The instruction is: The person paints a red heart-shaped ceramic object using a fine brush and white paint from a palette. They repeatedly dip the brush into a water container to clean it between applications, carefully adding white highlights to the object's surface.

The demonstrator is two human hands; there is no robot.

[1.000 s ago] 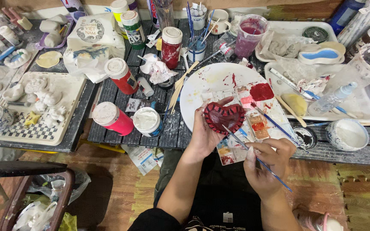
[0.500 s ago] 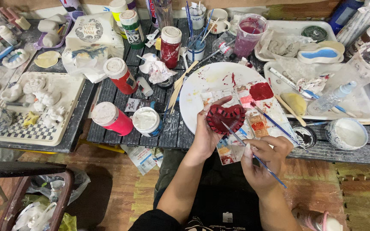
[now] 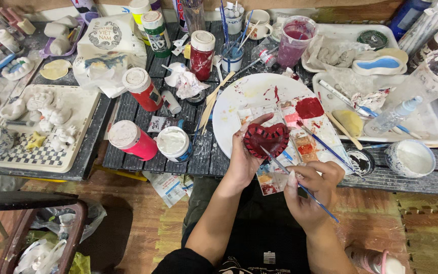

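1. Nearest the camera, the right hand (image 3: 310, 185) was curled tight around a thin blue brush (image 3: 300, 186), fingers pinched on its shaft. The brush slanted from the near right up to the far left.
2. The brush tip rested on the near right part of a red heart (image 3: 266, 139), a small heart-shaped dish with a raised rim.
3. The left hand (image 3: 244, 155) gripped the heart from the left and beneath, thumb bent over its far left edge, fingers hidden under it. The heart was lifted over the table's near edge, in front of the plate.
4. Just beyond the heart lay a white plate (image 3: 244, 101) used as a palette, smeared with red streaks and a thick red blob (image 3: 309, 107) on its right side.
5. A second blue brush (image 3: 325, 147) lay across the plate's right edge.
6. Left of the hands stood a pink jar (image 3: 133, 139) and a blue jar (image 3: 174, 143), both with white lids, near the table's front edge.
7. Right of the hands sat a white cup (image 3: 409, 158) on the slatted table (image 3: 128, 109).
8. Farther left, a tray (image 3: 79, 127) carried unpainted white figures.
9. Farther back stood a red bottle (image 3: 201, 55), a crumpled tissue (image 3: 184, 81) and a cup of reddish water (image 3: 296, 40).
10. At the far right, another tray (image 3: 427, 129) bore a clear bottle (image 3: 396, 114).
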